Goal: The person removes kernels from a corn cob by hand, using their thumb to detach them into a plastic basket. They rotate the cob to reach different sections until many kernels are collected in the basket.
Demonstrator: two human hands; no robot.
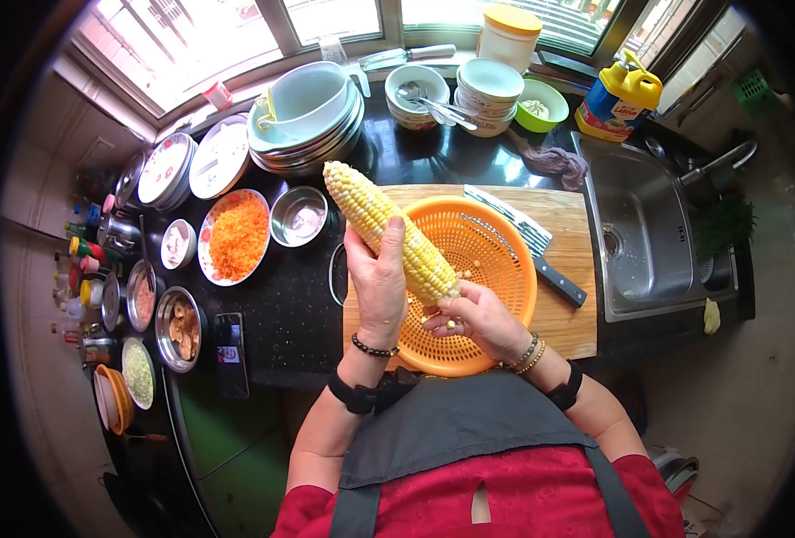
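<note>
An ear of yellow corn (381, 220) is held at a slant over an orange plastic colander (514, 278). My left hand (381, 282) wraps around its middle, thumb along the kernels. At the lower end, my right hand (482, 321) has its thumb and fingers closed on the cob's tip, with a few loose kernels by the fingertips. More loose kernels lie inside the colander, which stands on a wooden cutting board (572, 233). Just right of it a knife (541, 260) with a black handle rests on the board, its blade partly behind the rim.
A plate of shredded orange carrot (238, 235), a metal bowl (297, 217), a bowl of brown pieces (180, 330) and a phone (230, 355) lie left. Stacked bowls (487, 90) stand behind. At right are a steel sink (639, 233) and a yellow-blue jug (619, 99).
</note>
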